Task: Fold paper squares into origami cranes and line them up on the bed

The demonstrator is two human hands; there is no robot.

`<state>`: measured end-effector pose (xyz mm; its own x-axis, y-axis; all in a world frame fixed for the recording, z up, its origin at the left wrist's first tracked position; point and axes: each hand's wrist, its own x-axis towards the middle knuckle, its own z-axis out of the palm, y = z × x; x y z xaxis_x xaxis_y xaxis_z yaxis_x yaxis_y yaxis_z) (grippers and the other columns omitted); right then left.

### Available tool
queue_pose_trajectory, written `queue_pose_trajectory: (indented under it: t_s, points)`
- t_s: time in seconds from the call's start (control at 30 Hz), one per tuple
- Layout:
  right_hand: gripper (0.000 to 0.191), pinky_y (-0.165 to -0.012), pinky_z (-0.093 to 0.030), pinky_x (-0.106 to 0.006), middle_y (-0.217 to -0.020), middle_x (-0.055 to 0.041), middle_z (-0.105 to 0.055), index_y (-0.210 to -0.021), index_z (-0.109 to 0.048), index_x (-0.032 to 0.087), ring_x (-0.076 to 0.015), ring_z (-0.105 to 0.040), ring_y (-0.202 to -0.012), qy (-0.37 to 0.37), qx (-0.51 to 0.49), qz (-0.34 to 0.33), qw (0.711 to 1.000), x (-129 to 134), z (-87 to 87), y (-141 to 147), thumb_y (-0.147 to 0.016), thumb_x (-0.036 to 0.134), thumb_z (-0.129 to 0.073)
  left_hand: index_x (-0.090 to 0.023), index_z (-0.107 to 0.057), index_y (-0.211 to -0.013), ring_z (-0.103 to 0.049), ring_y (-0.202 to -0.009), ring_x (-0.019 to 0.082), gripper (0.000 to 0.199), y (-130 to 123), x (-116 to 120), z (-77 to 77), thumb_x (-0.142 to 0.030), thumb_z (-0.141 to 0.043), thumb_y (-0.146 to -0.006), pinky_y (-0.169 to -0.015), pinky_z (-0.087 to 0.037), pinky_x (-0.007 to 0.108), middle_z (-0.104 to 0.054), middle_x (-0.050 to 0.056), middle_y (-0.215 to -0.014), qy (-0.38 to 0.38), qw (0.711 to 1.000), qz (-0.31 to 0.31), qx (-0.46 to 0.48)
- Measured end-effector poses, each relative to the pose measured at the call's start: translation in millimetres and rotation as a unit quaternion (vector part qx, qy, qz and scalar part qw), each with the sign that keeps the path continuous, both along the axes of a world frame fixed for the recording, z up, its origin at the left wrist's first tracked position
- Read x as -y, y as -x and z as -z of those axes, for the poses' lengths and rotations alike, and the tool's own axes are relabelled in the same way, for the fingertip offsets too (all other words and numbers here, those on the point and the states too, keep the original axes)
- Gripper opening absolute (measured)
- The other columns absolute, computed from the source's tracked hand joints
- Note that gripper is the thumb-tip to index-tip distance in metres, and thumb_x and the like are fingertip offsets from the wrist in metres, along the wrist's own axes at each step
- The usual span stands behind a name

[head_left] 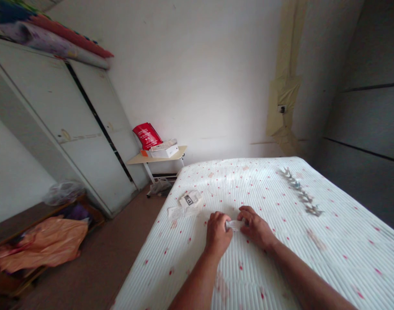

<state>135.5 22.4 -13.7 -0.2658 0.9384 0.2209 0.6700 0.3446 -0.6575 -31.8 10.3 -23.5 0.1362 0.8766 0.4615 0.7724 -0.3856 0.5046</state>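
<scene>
A small folded piece of printed paper (235,225) is stretched between my two hands, low over the bed. My left hand (217,230) pinches its left end, fingers curled. At its right end, the thumb and fingers of my right hand (255,227) close on the paper. Beyond my left hand lie several loose printed paper sheets (189,204), one with a dark square mark. Off to the right, a line of several small folded paper figures (300,193) runs across the bedcover; their exact shape is blurred.
The bed (235,275) has a white ribbed cover with red spots. Behind its far left corner, a small table (137,159) bears a red bag (147,135) and a white box (165,150). A grey cupboard (84,125) and orange cloth (45,244) are at left.
</scene>
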Motion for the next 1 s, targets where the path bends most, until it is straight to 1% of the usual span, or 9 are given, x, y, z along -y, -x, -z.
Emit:
queue_pose_trajectory:
  t_s: [0.1, 0.17, 0.23, 0.3, 0.43, 0.53, 0.6, 0.77, 1.0]
  points:
    - [0.020, -0.062, -0.039, -0.020, -0.114, -0.0046, -0.051, -0.075, -0.056, 0.019, -0.0096, -0.054, -0.070, -0.004, -0.004, -0.016, 1.000, 0, -0.7, -1, -0.061, 0.007, -0.048, -0.020, -0.055, -0.077, -0.049, -0.087, 0.018, 0.024, 0, 0, -0.3, -0.003, -0.055, -0.061, -0.078, -0.039, 0.029, -0.055, 0.001, -0.083, -0.010, 1.000, 0.009, 0.018]
    - [0.015, -0.062, -0.038, -0.021, -0.096, -0.0032, -0.057, -0.068, -0.055, 0.019, -0.0111, -0.053, -0.069, -0.012, 0.000, -0.037, 0.999, 1, -1.0, -3, -0.061, 0.008, -0.048, -0.020, -0.056, -0.074, -0.049, -0.087, 0.017, 0.022, 1, 0, -0.2, -0.003, -0.054, -0.060, -0.078, -0.039, 0.029, -0.056, 0.002, -0.084, -0.009, 0.999, 0.012, 0.032]
    - [0.012, -0.061, -0.037, -0.022, -0.077, -0.0013, -0.057, -0.064, -0.055, 0.019, -0.0126, -0.052, -0.068, -0.013, 0.002, -0.052, 0.999, 1, -1.1, -6, -0.063, 0.009, -0.048, -0.019, -0.058, -0.070, -0.050, -0.088, 0.017, 0.020, 2, 0, 0.2, -0.003, -0.055, -0.060, -0.079, -0.040, 0.029, -0.057, 0.002, -0.086, -0.001, 0.999, 0.018, 0.046]
    - [0.010, -0.059, -0.035, -0.022, -0.070, -0.0001, -0.055, -0.063, -0.055, 0.018, -0.0131, -0.051, -0.065, -0.001, -0.011, -0.056, 0.998, 2, -0.9, -10, -0.063, 0.011, -0.048, -0.019, -0.060, -0.068, -0.052, -0.087, 0.017, 0.018, 2, -1, 0.5, -0.003, -0.055, -0.060, -0.080, -0.040, 0.029, -0.059, 0.002, -0.085, 0.013, 0.998, 0.024, 0.057]
    - [0.005, -0.055, -0.035, -0.022, -0.063, 0.0019, -0.054, -0.066, -0.056, 0.018, -0.0126, -0.049, -0.060, 0.054, -0.119, -0.067, 0.989, 2, -1.6, -15, -0.068, 0.019, -0.051, -0.018, -0.063, -0.067, -0.056, -0.077, 0.015, 0.017, 4, -3, -1.1, -0.004, -0.055, -0.061, -0.076, -0.042, 0.027, -0.063, 0.001, -0.074, 0.051, 0.994, 0.028, 0.092]
    - [0.012, -0.056, -0.038, -0.023, -0.062, 0.0026, -0.055, -0.068, -0.056, 0.018, -0.0126, -0.051, -0.059, 0.080, -0.245, -0.070, 0.964, 2, -5.1, -16, -0.069, 0.030, -0.057, -0.017, -0.064, -0.069, -0.057, -0.071, 0.014, 0.014, 4, -2, -5.5, -0.008, -0.055, -0.064, -0.069, -0.044, 0.025, -0.065, 0.001, -0.071, 0.067, 0.987, 0.026, 0.141]
    - [0.017, -0.057, -0.041, -0.023, -0.064, 0.0024, -0.056, -0.068, -0.057, 0.018, -0.0127, -0.052, -0.060, 0.077, -0.299, -0.054, 0.950, 3, -8.5, -17, -0.067, 0.034, -0.062, -0.016, -0.064, -0.072, -0.057, -0.070, 0.013, 0.013, 5, -1, -9.5, -0.011, -0.054, -0.066, -0.067, -0.044, 0.023, -0.065, 0.001, -0.072, 0.056, 0.982, 0.026, 0.179]
    - [0.023, -0.053, -0.042, -0.023, -0.062, 0.0018, -0.056, -0.069, -0.060, 0.019, -0.0125, -0.051, -0.057, 0.055, -0.306, -0.019, 0.950, 8, -13.6, -18, -0.067, 0.041, -0.063, -0.017, -0.063, -0.074, -0.059, -0.072, 0.013, 0.012, 2, 4, -18.0, -0.012, -0.053, -0.069, -0.068, -0.046, 0.022, -0.064, 0.002, -0.075, 0.004, 0.974, 0.037, 0.223]
    - [0.018, -0.059, -0.043, -0.024, -0.066, 0.0005, -0.058, -0.071, -0.061, 0.019, -0.0132, -0.053, -0.062, 0.013, -0.290, -0.004, 0.957, 14, -15.0, -16, -0.070, 0.036, -0.062, -0.017, -0.063, -0.073, -0.059, -0.074, 0.013, 0.012, -3, 12, -24.8, -0.012, -0.052, -0.070, -0.069, -0.048, 0.023, -0.064, 0.003, -0.076, -0.032, 0.970, 0.048, 0.236]
